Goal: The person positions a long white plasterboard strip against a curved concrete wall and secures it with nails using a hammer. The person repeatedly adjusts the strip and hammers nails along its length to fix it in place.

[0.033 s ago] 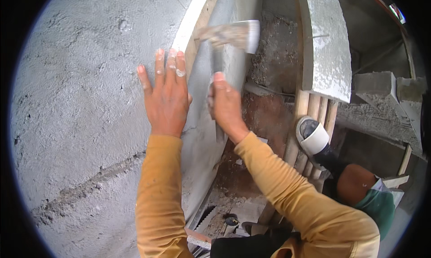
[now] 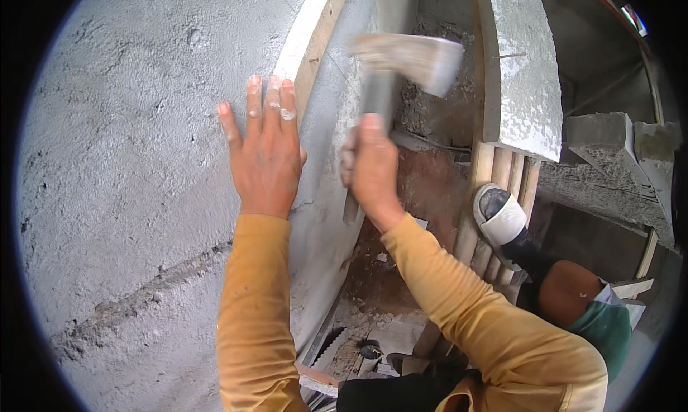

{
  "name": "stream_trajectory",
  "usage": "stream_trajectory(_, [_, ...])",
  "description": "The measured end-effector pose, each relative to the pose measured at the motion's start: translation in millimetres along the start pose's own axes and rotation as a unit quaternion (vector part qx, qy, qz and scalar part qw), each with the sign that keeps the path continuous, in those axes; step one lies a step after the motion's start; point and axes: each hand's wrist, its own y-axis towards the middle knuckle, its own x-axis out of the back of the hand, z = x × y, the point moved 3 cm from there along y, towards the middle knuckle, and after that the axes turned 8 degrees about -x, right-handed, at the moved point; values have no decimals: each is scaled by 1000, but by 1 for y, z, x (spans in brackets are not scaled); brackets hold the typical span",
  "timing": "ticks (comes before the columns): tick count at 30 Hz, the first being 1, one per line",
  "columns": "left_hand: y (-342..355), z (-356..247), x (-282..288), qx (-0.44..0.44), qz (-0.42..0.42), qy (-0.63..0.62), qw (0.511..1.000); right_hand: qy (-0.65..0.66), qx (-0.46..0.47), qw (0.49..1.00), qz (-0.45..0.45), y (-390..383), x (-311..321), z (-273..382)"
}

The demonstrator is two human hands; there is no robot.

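My left hand [image 2: 266,161] lies flat with its fingers spread on the grey concrete surface [image 2: 129,147]. Its fingertips, marked with pale cement, touch the lower end of a wooden strip [image 2: 316,48] that runs along the concrete's edge, with small nails in its side. My right hand [image 2: 375,169] is wrapped round the dark handle of a hatchet [image 2: 412,56]. Its head, blurred by motion, is raised to the right of the strip and apart from it, with the broad blade pointing right.
A rough concrete slab [image 2: 527,75] with a nail sticking out stands at the right. Below it are several wooden poles [image 2: 481,197], with my foot in a white sandal [image 2: 501,222] on them. Rubble [image 2: 387,319] lies farther down, and concrete blocks [image 2: 609,147] are at far right.
The hatchet and my right hand have swung to the right, away from the wooden strip. My left hand has stayed in place.
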Motion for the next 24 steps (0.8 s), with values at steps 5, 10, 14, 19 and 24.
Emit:
stream_trajectory(5, [0,0,1,9,-13,-50,999,-111,135,984,-19,17,-4,-12])
stream_trajectory(10, [3,1,-1,9,-13,-35,999,24,-35,997,-71,21,17,-11])
stream_trajectory(14, [1,2,0,12,-6,-54,998,167,36,984,-42,14,3,2])
stream_trajectory(19, [4,0,1,8,-5,-28,1000,-142,-26,989,-12,20,10,7])
stream_trajectory(24, [1,1,0,11,-8,-40,999,152,38,987,-40,18,9,-2])
